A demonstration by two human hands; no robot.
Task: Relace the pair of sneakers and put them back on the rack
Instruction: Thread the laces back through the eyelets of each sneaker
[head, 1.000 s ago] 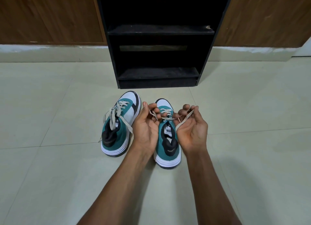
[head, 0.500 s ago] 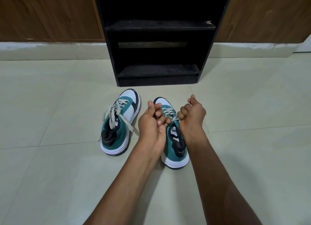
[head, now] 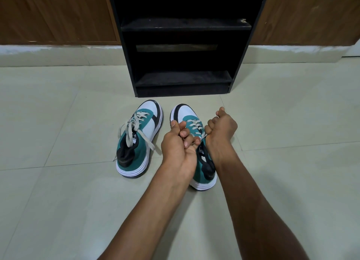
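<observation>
**Both fists closed on the lace ends, cinching the right-hand sneaker**

Since a second ago both hands have rolled from palm-up and spread to tight fists pulled in over the shoe; view has dipped slightly too.

Landmark: the sneaker being laced (head: 196, 143), on the floor tiles (head: 58, 201).
- Left hand (head: 178, 146) sits over its left flank, curled shut, lace end (head: 202, 136) pinched in the fingers.
- Right hand (head: 221, 132) sits on its right flank, also fisted; I assume it grips the other end, which is hidden.
- Other sneaker (head: 139, 139) stands just left of it, apart, laces loose and trailing.
- Rack (head: 183, 80) stands beyond the toes, bottom shelf bare.

Judgement: tightening the top crossings before the knot. Pull both ends evenly, outward and low, so the tongue stays centred. Keep the heel planted or the shoe will skid. Second shoe still needs tying, then both go on the rack.
</observation>
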